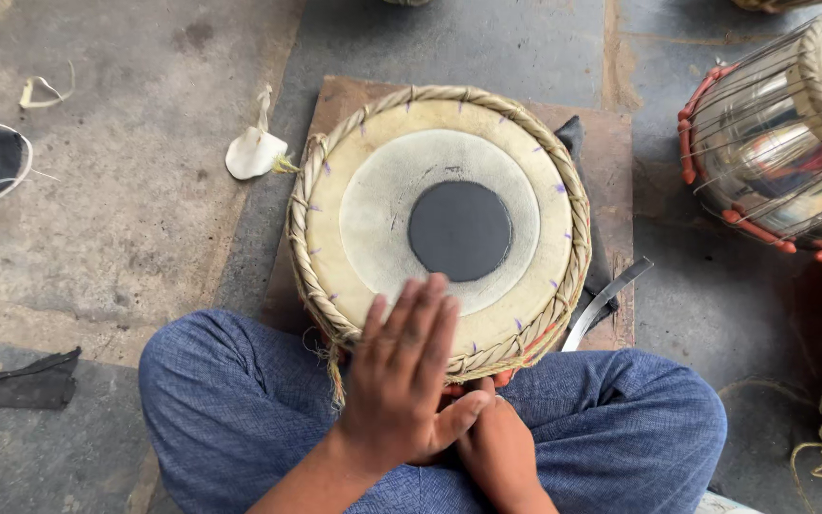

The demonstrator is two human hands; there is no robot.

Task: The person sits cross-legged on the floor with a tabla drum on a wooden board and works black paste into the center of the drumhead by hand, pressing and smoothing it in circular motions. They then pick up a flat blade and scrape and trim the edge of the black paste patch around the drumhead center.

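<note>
The left hand [401,376] lies flat and open, fingers together and stretched toward 12 o'clock, their tips on the pale skin of the drum [440,224] at its 6 o'clock edge, just short of the black disc [459,230] at the centre; it grips nothing; the right hand [499,447] sits below and to the right of it, tucked against the drum's near rim under the left thumb, and whether it is curled round the rim or only pressed to it I cannot tell.

The drum stands upright on a brown board [601,143] on the stone floor [126,190], wedged against the person's crossed legs in blue trousers [240,400]; by its look it is a solid, fairly heavy body with a taut, stiff skin that would mark or dent if pressed hard; the braided rim [311,276] is the rough, firm place to take hold, not the skin or disc.

At 4 o'clock a metal strip [606,300] lies on the board; at 2 o'clock a shiny metal drum [777,143] with orange lacing lies tilted; at 10 o'clock a white scrap [254,152] rests on the floor.
</note>
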